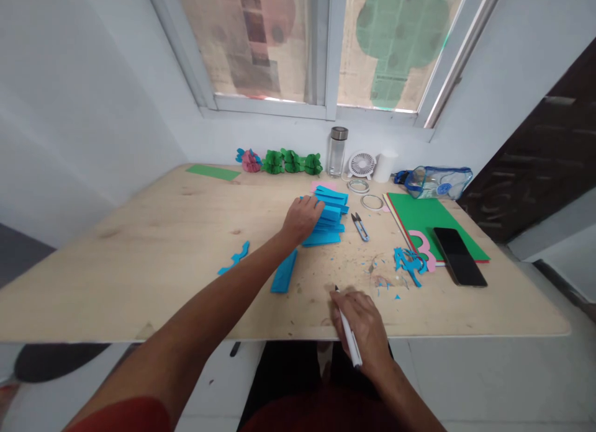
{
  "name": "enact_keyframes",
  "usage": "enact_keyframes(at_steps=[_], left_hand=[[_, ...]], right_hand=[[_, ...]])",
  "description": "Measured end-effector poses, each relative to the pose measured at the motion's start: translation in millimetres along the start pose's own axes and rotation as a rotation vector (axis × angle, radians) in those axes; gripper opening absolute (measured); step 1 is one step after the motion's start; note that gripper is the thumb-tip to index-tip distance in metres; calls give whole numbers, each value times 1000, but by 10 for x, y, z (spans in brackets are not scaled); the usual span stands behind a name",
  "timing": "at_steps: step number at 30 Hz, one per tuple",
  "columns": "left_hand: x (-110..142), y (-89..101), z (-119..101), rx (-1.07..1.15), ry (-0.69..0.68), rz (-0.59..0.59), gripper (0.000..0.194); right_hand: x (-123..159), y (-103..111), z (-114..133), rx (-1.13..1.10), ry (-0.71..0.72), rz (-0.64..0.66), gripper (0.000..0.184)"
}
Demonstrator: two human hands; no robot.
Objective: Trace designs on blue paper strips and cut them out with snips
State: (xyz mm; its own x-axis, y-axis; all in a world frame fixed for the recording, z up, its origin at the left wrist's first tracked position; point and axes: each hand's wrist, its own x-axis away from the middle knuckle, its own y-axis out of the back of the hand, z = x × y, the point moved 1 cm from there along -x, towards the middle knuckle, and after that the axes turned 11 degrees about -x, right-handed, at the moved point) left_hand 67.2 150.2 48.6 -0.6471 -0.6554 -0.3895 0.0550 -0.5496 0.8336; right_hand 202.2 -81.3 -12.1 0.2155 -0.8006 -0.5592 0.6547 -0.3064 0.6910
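While right grip (367, 326) encloses slim pen (348, 334), left grip (299, 220) — closure unclear; touching folded paper strips (328, 238)

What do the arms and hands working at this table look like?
They're human: the left hand and right hand wear no gloves, and no cables show. A plain red sleeve appears on the left arm; on the right, none is in view.

Pale wood bench (139, 252) sits right against a white wall (288, 134), with a white-framed window (330, 53) above its far edge. Panes (214, 47) look covered in newsprint (351, 72), daylight kinda glowing through, green shape (403, 28) on the right one. Light tiled floor (470, 382) underneath, plus some dark brown panel (549, 134) over on the right.
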Motion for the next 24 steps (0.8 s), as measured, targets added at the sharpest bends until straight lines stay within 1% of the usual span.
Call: enact_keyframes(at_steps=[6,12,19,24], left_hand=[[-4,-9,-8,14,-27,14,25],[-14,-66,-24,32,-15,29,19],[-62,-77,4,42,-110,40,27],[-71,-110,19,41,-147,51,26]], right_hand=[[-2,-1,-10,0,17,-4,30],[-9,6,5,6,19,-28,28],[3,2,-7,-15,3,-8,27],[6,11,-11,-27,10,-2,29]])
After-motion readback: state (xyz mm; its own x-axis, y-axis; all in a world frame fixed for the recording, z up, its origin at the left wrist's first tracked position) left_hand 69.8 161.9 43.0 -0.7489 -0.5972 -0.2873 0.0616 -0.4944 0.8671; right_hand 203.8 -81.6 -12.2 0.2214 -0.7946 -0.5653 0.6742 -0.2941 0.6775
